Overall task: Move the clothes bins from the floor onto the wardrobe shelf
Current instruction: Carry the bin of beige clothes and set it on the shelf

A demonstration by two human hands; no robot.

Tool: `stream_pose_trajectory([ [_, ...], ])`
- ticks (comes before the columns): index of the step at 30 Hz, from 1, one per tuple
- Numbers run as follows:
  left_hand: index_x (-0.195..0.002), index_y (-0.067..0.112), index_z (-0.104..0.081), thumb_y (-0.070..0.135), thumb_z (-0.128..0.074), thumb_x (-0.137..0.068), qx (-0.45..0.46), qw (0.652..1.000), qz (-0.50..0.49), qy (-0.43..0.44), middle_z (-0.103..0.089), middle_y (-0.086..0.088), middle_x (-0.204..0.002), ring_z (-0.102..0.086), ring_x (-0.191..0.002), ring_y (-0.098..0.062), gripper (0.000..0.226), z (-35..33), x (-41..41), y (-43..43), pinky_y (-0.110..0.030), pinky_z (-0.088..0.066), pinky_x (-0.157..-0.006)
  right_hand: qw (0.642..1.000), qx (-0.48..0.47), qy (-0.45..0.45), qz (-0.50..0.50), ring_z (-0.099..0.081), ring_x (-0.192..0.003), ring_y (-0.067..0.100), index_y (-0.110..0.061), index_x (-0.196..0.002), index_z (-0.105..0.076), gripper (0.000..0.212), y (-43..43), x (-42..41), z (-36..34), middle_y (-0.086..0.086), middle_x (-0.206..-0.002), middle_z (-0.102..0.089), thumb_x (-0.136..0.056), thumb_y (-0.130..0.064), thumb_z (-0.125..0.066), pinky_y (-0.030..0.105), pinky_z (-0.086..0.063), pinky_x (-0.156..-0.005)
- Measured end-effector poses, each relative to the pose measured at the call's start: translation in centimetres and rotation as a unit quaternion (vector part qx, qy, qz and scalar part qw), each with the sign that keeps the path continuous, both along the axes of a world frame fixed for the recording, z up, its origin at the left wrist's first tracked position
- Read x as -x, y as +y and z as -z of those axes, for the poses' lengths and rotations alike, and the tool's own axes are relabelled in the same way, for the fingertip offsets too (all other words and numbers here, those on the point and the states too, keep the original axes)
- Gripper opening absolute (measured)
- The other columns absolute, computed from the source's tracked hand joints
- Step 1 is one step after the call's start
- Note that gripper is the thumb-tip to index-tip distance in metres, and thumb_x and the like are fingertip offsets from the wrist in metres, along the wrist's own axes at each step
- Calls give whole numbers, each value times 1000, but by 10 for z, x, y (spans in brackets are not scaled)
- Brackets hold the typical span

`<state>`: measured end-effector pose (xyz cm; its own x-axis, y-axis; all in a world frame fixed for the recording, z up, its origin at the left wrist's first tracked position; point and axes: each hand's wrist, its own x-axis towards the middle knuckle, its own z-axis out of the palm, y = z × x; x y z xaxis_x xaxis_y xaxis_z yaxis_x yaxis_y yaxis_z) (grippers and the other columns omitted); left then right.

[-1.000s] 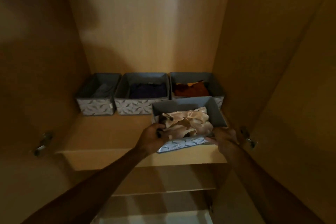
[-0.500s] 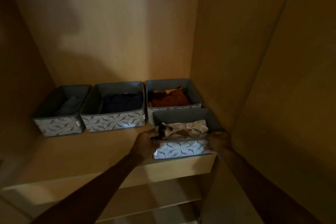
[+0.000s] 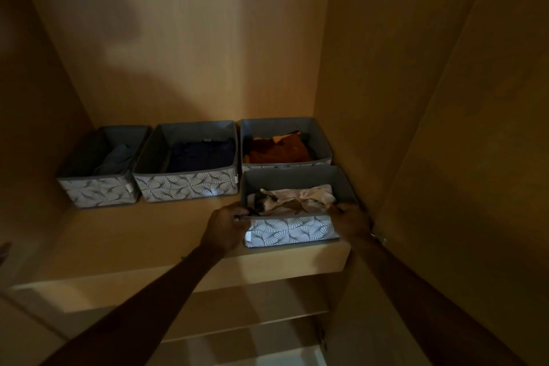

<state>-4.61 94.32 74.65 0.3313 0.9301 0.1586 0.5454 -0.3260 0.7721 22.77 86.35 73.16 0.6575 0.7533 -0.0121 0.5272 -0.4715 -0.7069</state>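
A grey fabric bin with a white leaf pattern [image 3: 292, 230] rests on the wooden wardrobe shelf [image 3: 142, 235] at its front right corner, filled with pale beige clothes. My left hand [image 3: 225, 224] grips its front left corner and my right hand [image 3: 352, 220] grips its front right corner. Behind it, three matching bins stand in a row against the back: one with grey cloth [image 3: 98, 192], one with dark blue clothes [image 3: 190, 187] and one with rust-orange clothes [image 3: 319, 140].
The wardrobe's right side wall [image 3: 371, 98] stands close beside the held bin. A metal hinge [image 3: 378, 236] sits at the shelf's right front. Lower shelves [image 3: 243, 327] show below. Bare shelf surface lies left of the held bin.
The view has swung right and up. The bin in my hands has gone from tilted at the shelf edge to flat on the shelf, a little further in. Both hands still hold it.
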Motion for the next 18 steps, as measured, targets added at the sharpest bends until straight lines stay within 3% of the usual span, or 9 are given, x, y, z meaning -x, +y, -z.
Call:
stream_pose_trajectory([
  [4, -97, 11, -75, 11, -71, -79, -10, 1000, -7, -2, -75, -6, -94, -70, -86, -22, 18, 0, -2, -2, -34, -55, -80, 1000, -11, 12, -10, -66, -83, 33, -16, -91, -72, 33, 3, -7, 10, 12, -86, -73, -89, -44, -55, 40, -55, -77],
  [10, -104, 9, -74, 6, -68, -81, -26, 999, -23, -8, -74, -8, -101, -68, -89, -21, 24, -2, -7, -10, -24, -48, -77, 998, -32, 38, -25, -65, -98, 27, -25, -106, -70, 31, 0, -5, 10, 5, -101, -73, -84, -47, -64, 39, -52, -89],
  [12, -108, 8, -72, 5, -68, -82, -20, 999, -28, -12, -74, -9, -103, -67, -88, -19, 26, -1, -6, -11, -23, -47, -78, 998, -31, 31, -39, -64, -101, 26, -27, -111, -68, 37, -3, -4, 10, 3, -106, -72, -83, -50, -64, 40, -52, -90],
  [16, -110, 11, -71, 5, -65, -83, -9, 1000, -18, -24, -75, -10, -99, -71, -89, -24, 29, 1, -3, -13, -38, -57, -81, 996, -48, 43, -63, -63, -104, 25, -29, -117, -65, 63, -2, -13, 24, 3, -109, -71, -69, -70, -57, 43, -53, -91],
  [18, -120, 12, -67, 12, -69, -83, 8, 1000, -17, -21, -74, -8, -104, -70, -94, -21, 37, 2, -1, -14, -34, -56, -84, 994, -50, 49, -81, -61, -107, 25, -29, -125, -60, 59, -6, -12, 27, 6, -115, -68, -74, -60, -63, 42, -51, -95],
])
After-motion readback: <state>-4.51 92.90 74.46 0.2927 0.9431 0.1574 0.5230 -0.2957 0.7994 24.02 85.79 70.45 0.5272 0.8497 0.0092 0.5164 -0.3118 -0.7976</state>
